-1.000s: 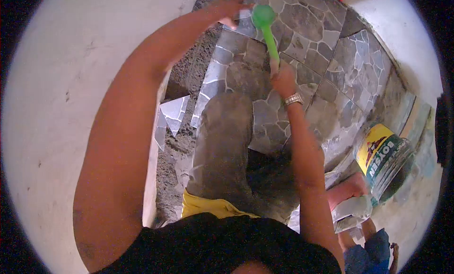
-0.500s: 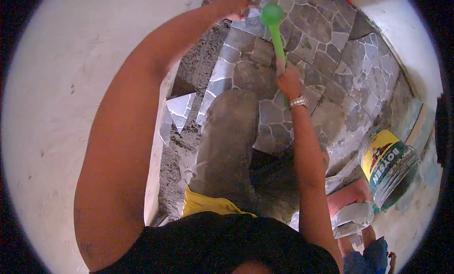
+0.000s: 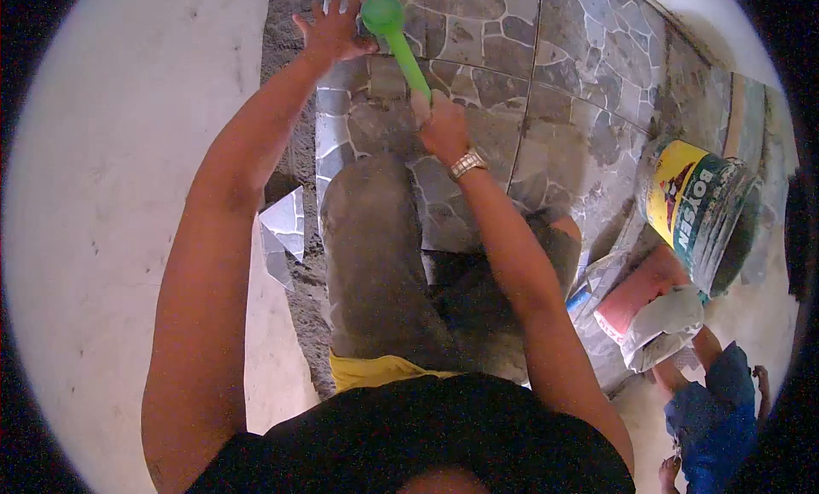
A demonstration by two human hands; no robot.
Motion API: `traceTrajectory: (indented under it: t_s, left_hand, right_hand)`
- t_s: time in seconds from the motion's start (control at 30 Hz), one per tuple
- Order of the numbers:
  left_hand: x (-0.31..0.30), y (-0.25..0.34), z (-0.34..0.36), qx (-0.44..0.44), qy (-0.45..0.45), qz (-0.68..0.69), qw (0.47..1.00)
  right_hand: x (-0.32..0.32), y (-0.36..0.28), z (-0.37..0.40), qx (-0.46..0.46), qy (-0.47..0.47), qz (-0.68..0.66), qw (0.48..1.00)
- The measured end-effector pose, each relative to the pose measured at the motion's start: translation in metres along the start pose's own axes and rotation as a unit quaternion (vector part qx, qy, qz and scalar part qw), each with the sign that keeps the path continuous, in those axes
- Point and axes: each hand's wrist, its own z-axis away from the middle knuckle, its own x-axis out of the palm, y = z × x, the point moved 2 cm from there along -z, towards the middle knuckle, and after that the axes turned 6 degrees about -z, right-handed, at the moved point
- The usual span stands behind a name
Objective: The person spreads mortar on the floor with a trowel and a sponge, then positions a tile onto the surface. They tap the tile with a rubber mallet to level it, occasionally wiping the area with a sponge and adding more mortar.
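My right hand, with a watch at its wrist, is closed round the handle of a green mallet. The mallet's round head is over the stone-patterned floor tiles, just right of my other hand. My left hand has its fingers spread and lies at the left edge of the tiles, holding nothing. My knees rest on the tiled floor below both hands.
Cut tile pieces lie on the rough mortar strip at the left, beside a pale wall. At the right are a Boysen bucket, a red and white bag and another person in blue.
The view has shifted, and more of the person in blue shows. My left hand is now fully in view with fingers spread. The mallet is still in my right hand, nearer my left.
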Motion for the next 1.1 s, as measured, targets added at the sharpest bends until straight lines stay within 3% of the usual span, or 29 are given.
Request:
traceTrajectory:
  t_s: [0.1,0.2,0.3,0.37,0.47,0.53,0.6,0.7,0.73,0.8,0.87,0.9,0.97,1.1]
  left_hand:
    - [-0.002,0.002,-0.002,0.008,-0.069,-0.054,0.996]
    - [-0.01,0.005,0.001,0.0,-0.056,-0.027,0.998]
    - [-0.008,0.012,-0.005,0.058,-0.069,-0.06,0.994]
    - [-0.005,0.026,-0.003,0.128,-0.039,-0.01,0.991]
    - [-0.016,0.058,0.008,0.185,-0.001,0.011,0.983]
    - [-0.02,0.076,0.02,0.191,0.01,-0.001,0.982]
    - [-0.024,0.086,0.031,0.179,0.008,-0.021,0.984]
    - [-0.023,0.085,0.048,0.36,-0.044,-0.053,0.931]
    - [-0.02,0.076,0.043,0.308,-0.043,0.002,0.95]
    - [-0.017,0.056,0.026,0.201,-0.038,0.111,0.972]
    - [-0.023,0.033,0.007,0.058,-0.033,0.105,0.992]
    - [-0.025,0.025,-0.001,-0.014,-0.031,0.104,0.994]
    - [-0.02,0.023,-0.007,-0.038,-0.062,0.084,0.994]
    - [0.017,0.014,-0.02,-0.036,-0.054,0.083,0.994]
  right_hand:
    - [-0.012,-0.006,0.005,-0.11,0.052,0.071,0.99]
    - [-0.015,-0.002,0.006,-0.062,-0.006,0.056,0.997]
    - [-0.027,0.004,0.028,-0.072,0.03,-0.006,0.997]
    - [-0.04,0.007,0.063,-0.113,0.129,-0.021,0.985]
    - [-0.072,0.014,0.104,-0.1,0.102,-0.034,0.989]
    - [-0.068,0.038,0.119,0.135,0.067,-0.253,0.956]
    - [-0.064,0.051,0.127,0.238,0.055,-0.351,0.904]
    - [-0.07,0.057,0.108,0.214,0.063,-0.317,0.922]
    - [-0.063,0.066,0.105,0.211,0.055,-0.287,0.933]
    - [-0.056,0.073,0.095,0.12,0.081,-0.174,0.974]
    - [-0.072,0.039,0.068,-0.053,0.147,0.005,0.988]
    - [-0.072,0.028,0.055,-0.024,0.132,-0.045,0.99]
    - [-0.067,0.004,0.03,0.035,0.095,-0.144,0.984]
    - [-0.066,-0.035,-0.01,0.038,0.029,-0.118,0.992]
